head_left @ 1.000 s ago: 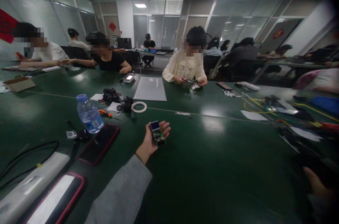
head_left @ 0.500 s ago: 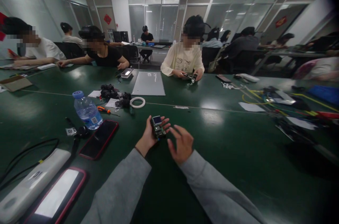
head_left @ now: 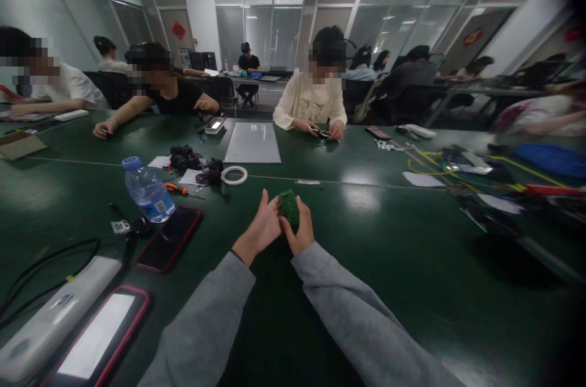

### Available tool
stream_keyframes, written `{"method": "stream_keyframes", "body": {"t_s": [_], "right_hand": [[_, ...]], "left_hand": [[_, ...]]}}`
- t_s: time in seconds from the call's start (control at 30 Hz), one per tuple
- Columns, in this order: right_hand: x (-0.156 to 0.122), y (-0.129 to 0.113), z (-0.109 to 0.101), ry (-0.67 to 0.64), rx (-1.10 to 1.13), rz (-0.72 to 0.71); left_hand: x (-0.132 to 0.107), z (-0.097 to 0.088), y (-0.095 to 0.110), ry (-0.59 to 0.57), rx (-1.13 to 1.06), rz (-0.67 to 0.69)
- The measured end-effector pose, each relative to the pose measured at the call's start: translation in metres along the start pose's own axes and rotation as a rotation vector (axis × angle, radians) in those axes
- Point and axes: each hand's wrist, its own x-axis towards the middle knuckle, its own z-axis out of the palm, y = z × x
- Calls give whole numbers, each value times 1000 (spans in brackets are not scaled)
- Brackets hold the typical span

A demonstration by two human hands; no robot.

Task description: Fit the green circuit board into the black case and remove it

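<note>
A green circuit board (head_left: 289,207) is held up over the table in front of me, its solder-dotted face toward me. My right hand (head_left: 302,227) grips it by the right side and lower corner. Close against the board's left edge is my left hand (head_left: 264,221), thumb raised and fingers stretched out; whether its fingertips touch the board I cannot tell. The side with the small screen seen before is turned away and hidden.
On the dark green table (head_left: 366,265) at left are a water bottle (head_left: 149,191), a red-edged phone (head_left: 170,239), another phone (head_left: 101,338) and a white device (head_left: 59,314). Ahead lie an orange screwdriver (head_left: 176,188) and a white ring (head_left: 234,176). Cables (head_left: 439,167) clutter the right. People sit opposite.
The board has gone from lying on my left palm, screen up, to my right hand, and is flipped to its back. My right hand has closed on it; the left has let go.
</note>
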Motion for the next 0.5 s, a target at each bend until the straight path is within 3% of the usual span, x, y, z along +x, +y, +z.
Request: {"method": "stream_keyframes", "body": {"t_s": [0.13, 0.23, 0.3, 0.4, 0.5], "right_hand": [[7, 26, -10, 151, 200, 378], [10, 43, -27, 136, 443, 644], [9, 55, -50, 101, 655, 765], [7, 78, -113, 190, 760, 863], [10, 106, -204, 442, 563, 828]], "left_hand": [[-7, 17, 0, -89, 65, -99], [-9, 12, 0, -139, 97, -141], [-9, 2, 0, -159, 101, -159], [-6, -22, 1, -133, 86, -144], [-1, -47, 0, -3, 71, -104]]}}
